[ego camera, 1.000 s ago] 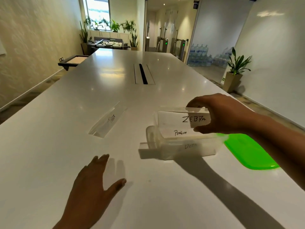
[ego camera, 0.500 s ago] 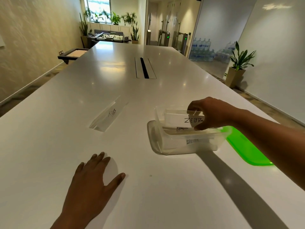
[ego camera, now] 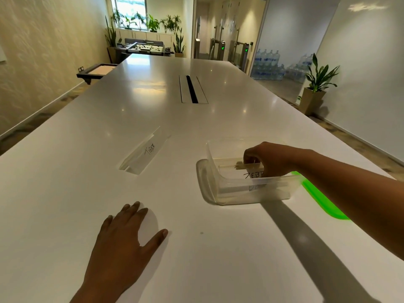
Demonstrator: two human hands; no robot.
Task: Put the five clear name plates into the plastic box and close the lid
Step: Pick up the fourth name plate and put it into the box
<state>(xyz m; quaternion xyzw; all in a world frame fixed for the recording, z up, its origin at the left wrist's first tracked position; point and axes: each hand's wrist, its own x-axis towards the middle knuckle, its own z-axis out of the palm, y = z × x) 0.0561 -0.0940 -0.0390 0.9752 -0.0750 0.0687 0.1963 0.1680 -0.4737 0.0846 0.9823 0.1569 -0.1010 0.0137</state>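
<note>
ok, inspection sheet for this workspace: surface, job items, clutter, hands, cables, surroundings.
surface: white table, long and glossy.
job's things: plastic box open; ZEBRA plate inside it with other plates beneath, count unclear; TIGER plate on the table left of the box; green lid flat on the table right of the box.
clutter: nothing seen.
hands: right hand in the box, fingers curled on the ZEBRA plate; left hand flat on the table, fingers straight.
cables: nothing seen; cable slot mid-table.
surroundings: potted plant, water bottles, foosball table at the far end.
</note>
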